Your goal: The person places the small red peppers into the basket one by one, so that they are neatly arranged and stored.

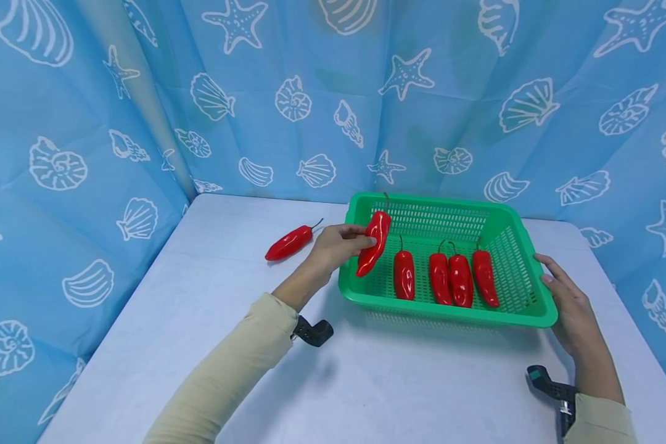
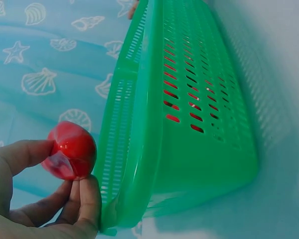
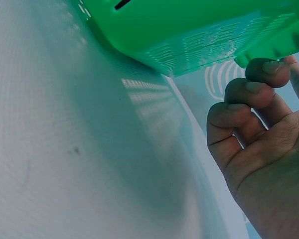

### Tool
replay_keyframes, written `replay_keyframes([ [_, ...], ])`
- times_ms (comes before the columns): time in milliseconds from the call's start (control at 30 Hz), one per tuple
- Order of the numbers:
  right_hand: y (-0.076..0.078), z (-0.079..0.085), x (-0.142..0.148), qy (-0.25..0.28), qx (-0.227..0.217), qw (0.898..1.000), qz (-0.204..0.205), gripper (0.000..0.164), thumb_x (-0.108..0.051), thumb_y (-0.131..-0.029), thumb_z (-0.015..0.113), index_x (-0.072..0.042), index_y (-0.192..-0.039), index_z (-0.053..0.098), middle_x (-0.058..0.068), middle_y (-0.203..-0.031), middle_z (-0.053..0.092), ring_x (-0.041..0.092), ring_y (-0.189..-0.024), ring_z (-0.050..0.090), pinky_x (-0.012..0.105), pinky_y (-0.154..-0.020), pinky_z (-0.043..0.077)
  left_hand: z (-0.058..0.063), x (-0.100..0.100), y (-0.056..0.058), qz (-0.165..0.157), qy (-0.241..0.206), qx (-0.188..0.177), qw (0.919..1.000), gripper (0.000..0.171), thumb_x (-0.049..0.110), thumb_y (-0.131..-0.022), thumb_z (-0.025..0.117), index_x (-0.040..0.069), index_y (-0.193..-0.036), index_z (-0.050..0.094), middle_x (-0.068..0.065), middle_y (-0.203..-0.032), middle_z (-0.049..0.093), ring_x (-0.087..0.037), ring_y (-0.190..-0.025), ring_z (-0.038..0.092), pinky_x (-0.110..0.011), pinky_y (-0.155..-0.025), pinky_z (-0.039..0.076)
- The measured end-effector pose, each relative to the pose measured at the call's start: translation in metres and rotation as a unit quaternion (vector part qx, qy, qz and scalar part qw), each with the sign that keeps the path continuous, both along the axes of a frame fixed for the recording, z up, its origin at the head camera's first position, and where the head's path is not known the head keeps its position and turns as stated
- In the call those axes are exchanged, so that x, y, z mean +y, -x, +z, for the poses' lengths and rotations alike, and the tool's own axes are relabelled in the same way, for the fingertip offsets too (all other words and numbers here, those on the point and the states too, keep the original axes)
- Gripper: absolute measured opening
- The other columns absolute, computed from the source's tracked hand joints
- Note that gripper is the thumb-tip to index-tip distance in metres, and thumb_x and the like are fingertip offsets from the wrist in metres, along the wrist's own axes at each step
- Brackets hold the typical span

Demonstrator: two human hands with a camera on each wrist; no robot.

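My left hand pinches a red chili pepper between thumb and fingers, over the left end of a green plastic basket. In the left wrist view this pepper shows end-on beside the basket rim. Several more red peppers lie in the basket, stems pointing away from me. At the basket's right end, my right hand holds the rim, thumb near the top edge. The right wrist view shows its curled fingers at the basket's rim.
Another red pepper lies on the white table, left of the basket. A blue curtain with white shells and starfish hangs close behind the basket and along both sides of the table.
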State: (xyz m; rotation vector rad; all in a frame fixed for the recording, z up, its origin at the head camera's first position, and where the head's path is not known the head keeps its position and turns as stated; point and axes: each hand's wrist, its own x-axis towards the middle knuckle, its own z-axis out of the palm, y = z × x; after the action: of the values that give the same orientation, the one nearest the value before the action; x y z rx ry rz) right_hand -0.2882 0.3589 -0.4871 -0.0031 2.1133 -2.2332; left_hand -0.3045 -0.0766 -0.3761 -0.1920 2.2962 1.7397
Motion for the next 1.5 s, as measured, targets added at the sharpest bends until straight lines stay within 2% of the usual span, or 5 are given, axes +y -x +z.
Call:
replay_keyframes([
  [200,0.002,0.000,0.000,-0.004,0.009,1.000,0.006,0.047,-0.031,-0.105,0.051,-0.032,-0.152,0.041,-0.011,-0.121,0.058,0.003,-0.090,0.068,0.021,-0.070,0.058,-0.001,0.004,0.001,-0.004,-0.003,0.009,1.0000,0.054,0.020,-0.086,0.079,0.009,-0.134,0.058,-0.005,-0.121,0.061,-0.026,-0.113,0.057,-0.042,-0.090,0.056],
  [433,0.003,-0.001,-0.001,-0.008,0.017,1.000,0.004,0.048,-0.031,-0.105,0.051,-0.031,-0.152,0.041,-0.011,-0.122,0.057,0.002,-0.090,0.067,0.020,-0.070,0.057,0.001,0.014,0.002,-0.008,0.004,0.009,0.9999,0.050,0.020,-0.086,0.079,0.010,-0.131,0.061,-0.003,-0.118,0.062,-0.023,-0.109,0.059,-0.035,-0.083,0.057],
  [1000,0.001,-0.001,0.002,-0.002,0.006,1.000,0.002,0.048,-0.031,-0.105,0.052,-0.033,-0.152,0.042,-0.012,-0.122,0.056,0.003,-0.091,0.068,0.023,-0.070,0.058,-0.004,0.033,0.008,-0.017,0.004,0.001,0.9998,0.045,0.019,-0.086,0.079,0.009,-0.127,0.062,-0.002,-0.113,0.063,-0.021,-0.102,0.060,-0.032,-0.080,0.057],
  [1233,0.000,0.000,0.000,0.010,0.009,1.000,0.001,0.047,-0.030,-0.105,0.052,-0.031,-0.151,0.043,-0.011,-0.121,0.059,0.004,-0.089,0.069,0.022,-0.069,0.058,-0.008,0.039,0.011,-0.019,-0.004,-0.018,0.9997,0.039,0.020,-0.088,0.077,0.008,-0.122,0.064,-0.003,-0.108,0.065,-0.021,-0.095,0.064,-0.033,-0.082,0.057],
  [1500,0.001,0.000,-0.002,-0.014,0.007,1.000,-0.007,0.048,-0.033,-0.104,0.053,-0.032,-0.152,0.042,-0.012,-0.122,0.056,0.002,-0.091,0.067,0.020,-0.070,0.057,-0.011,0.046,0.016,-0.009,0.009,-0.043,0.9990,0.038,0.019,-0.088,0.078,0.006,-0.120,0.064,-0.005,-0.107,0.065,-0.021,-0.091,0.067,-0.041,-0.092,0.055],
])
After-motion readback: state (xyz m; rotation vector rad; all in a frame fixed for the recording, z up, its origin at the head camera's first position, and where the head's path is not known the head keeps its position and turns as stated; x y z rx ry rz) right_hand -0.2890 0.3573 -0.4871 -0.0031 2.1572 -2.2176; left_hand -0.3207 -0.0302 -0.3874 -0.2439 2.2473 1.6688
